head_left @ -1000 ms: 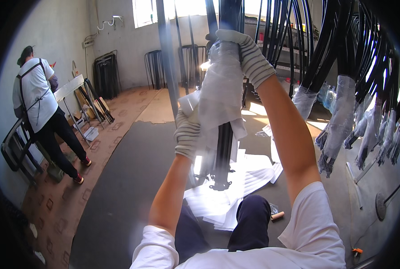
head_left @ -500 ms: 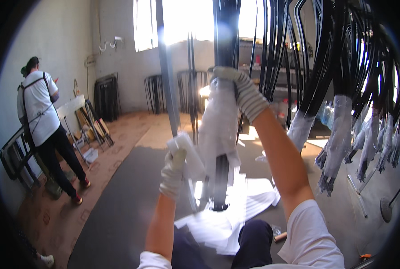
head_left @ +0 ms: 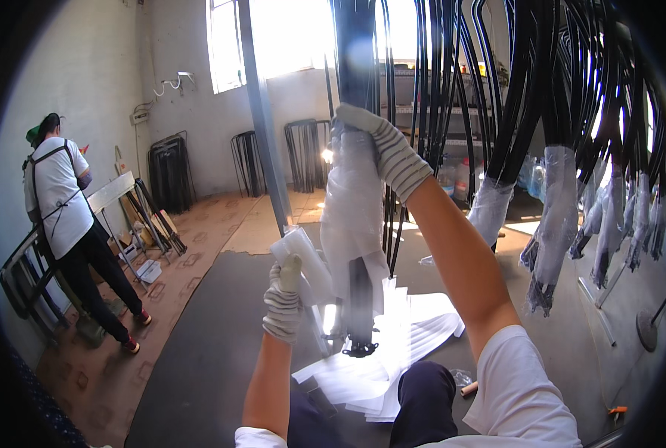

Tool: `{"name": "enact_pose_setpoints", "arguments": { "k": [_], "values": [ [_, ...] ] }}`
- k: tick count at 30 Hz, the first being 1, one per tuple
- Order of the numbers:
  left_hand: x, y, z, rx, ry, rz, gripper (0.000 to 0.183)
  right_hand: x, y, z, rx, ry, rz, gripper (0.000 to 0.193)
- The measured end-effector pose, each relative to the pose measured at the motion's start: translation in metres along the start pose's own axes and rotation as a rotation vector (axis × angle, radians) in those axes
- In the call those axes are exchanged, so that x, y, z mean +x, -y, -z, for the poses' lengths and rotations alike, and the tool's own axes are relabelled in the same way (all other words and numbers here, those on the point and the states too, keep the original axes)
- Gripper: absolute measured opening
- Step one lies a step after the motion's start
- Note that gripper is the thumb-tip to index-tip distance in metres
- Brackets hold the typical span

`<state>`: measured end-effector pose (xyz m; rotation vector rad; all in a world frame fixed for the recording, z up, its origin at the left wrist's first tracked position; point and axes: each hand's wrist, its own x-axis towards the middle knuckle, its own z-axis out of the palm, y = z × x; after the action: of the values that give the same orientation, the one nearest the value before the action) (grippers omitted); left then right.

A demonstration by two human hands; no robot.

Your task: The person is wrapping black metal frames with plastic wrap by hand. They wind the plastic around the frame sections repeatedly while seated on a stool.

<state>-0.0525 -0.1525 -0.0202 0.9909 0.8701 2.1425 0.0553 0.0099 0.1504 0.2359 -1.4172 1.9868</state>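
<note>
A bundle of black metal tubes hangs upright in front of me, its lower part wrapped in whitish foam sheet and clear film. The dark tube ends stick out at the bottom. My right hand, in a striped white glove, grips the upper edge of the wrapping, its fingers closed around the bundle. Lower and to the left, my gloved left hand is closed on a roll of translucent plastic film beside the wrapping. A grey upright post stands behind the roll.
White foam sheets lie in front of my knees. More hanging tube bundles with wrapped ends crowd the right side. A co-worker stands at the left near a small table. Black frames lean against the far wall.
The bundle and my right hand sit slightly further left in the view. My left hand and the roll stay close beside the wrapping. Both holds are unchanged.
</note>
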Motion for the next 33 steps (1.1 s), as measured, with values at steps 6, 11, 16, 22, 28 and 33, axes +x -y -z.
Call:
{"name": "enact_pose_setpoints", "arguments": {
  "k": [6, 11, 16, 22, 28, 33],
  "values": [
    [0.007, -0.010, 0.000, 0.015, 0.058, 0.015, 0.045, -0.005, 0.004, -0.006, -0.031, -0.010, -0.016, 0.029],
    [0.090, 0.006, 0.028, -0.275, 0.267, 0.130, 0.056, 0.006, 0.002, -0.003, -0.155, 0.002, 0.008, 0.026],
    [0.108, 0.003, 0.027, -0.582, 0.183, 0.354, 0.050, 0.009, -0.002, 0.002, -0.176, -0.005, 0.009, 0.032],
    [0.108, 0.008, 0.034, -0.744, 0.052, 0.432, 0.056, 0.004, 0.003, 0.010, -0.224, -0.023, 0.008, 0.032],
    [0.118, -0.064, 0.001, -0.557, 0.044, 0.286, 0.042, 0.011, -0.009, 0.008, -0.189, -0.055, 0.039, 0.026],
    [0.112, -0.104, -0.059, -0.211, 0.129, 0.049, 0.028, -0.006, -0.023, -0.024, -1.522, -0.819, 0.731, 0.031]
  ]
}}
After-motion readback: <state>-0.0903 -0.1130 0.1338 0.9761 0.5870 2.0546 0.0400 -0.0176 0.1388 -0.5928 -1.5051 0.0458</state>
